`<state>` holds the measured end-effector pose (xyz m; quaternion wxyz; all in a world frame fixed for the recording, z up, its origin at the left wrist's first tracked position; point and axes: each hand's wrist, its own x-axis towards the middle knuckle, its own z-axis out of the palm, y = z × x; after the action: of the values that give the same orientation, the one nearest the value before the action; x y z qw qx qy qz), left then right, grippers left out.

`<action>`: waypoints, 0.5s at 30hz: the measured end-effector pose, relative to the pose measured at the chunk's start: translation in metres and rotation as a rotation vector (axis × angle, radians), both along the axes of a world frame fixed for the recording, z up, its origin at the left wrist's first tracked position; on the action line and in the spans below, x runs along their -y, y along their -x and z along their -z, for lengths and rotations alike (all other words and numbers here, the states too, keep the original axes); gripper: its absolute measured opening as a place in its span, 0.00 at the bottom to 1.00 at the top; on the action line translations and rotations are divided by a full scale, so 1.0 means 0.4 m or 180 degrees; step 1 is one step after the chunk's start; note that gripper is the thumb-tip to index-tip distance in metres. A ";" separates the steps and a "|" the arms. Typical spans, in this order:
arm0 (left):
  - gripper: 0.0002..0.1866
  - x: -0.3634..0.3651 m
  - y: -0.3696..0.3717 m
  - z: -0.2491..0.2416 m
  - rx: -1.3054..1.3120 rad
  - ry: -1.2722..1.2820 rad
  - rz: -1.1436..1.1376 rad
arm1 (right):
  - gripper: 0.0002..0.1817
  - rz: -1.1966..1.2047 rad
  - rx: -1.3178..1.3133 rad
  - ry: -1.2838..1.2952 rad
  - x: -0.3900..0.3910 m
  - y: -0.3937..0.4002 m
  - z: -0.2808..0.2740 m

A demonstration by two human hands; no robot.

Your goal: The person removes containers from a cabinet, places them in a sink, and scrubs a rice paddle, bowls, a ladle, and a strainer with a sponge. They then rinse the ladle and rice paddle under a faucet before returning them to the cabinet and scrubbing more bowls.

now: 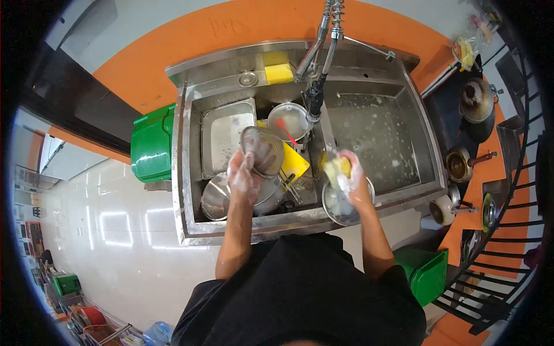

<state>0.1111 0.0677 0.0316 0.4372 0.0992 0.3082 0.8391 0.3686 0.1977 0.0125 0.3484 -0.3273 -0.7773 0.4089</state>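
My soapy left hand (243, 177) grips the edge of a round grey metal dish (266, 151), tilted over the left sink basin. In my right hand (355, 179) is a sudsy yellow sponge (337, 169), with foam along the fingers. Below that hand, a round shiny metal bowl (340, 209) rests at the front edge of the sink. Under the dish, the left basin holds a metal bowl (216, 199), a yellow board or block (295, 163) and a pot (288, 118) with a red-handled utensil (285, 130) in it.
A deep rectangular steel pan (229, 124) with whitish liquid stands in the left basin. Cloudy water fills the right basin (375, 135). A spring-hose faucet (316, 92) hangs between them. Yellow cloth (279, 74) lies on the back ledge. Pans (459, 166) are at the right; a green bin (151, 144) stands left.
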 end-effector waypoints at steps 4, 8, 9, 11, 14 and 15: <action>0.20 -0.029 -0.077 -0.014 -0.0201 0.0278 0.0346 | 0.23 -0.0581 -0.0474 -0.1023 0.061 0.263 -0.171; 0.22 0.014 -0.070 -0.029 -0.3101 0.1134 -0.0117 | 0.17 -0.0812 -0.0498 -0.1013 0.016 0.416 -0.140; 0.22 0.018 -0.043 -0.005 -0.3461 0.1240 -0.0178 | 0.16 -0.0870 -0.0490 -0.0493 -0.020 0.432 -0.165; 0.22 0.043 -0.042 0.010 -0.3784 0.1416 -0.0253 | 0.14 -0.0776 -0.0519 -0.0307 0.013 0.475 -0.209; 0.13 0.002 -0.070 -0.043 -0.2137 0.0458 -0.1092 | 0.18 -0.1058 -0.0827 -0.2019 0.050 0.492 -0.215; 0.13 0.024 -0.052 -0.027 -0.3249 0.0733 -0.1078 | 0.17 -0.0974 -0.0513 -0.1505 0.000 0.496 -0.178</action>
<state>0.1317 0.0582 0.0422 0.0991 0.3941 0.5826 0.7039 0.1703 0.1977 0.0836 0.4099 -0.0824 -0.8612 0.2889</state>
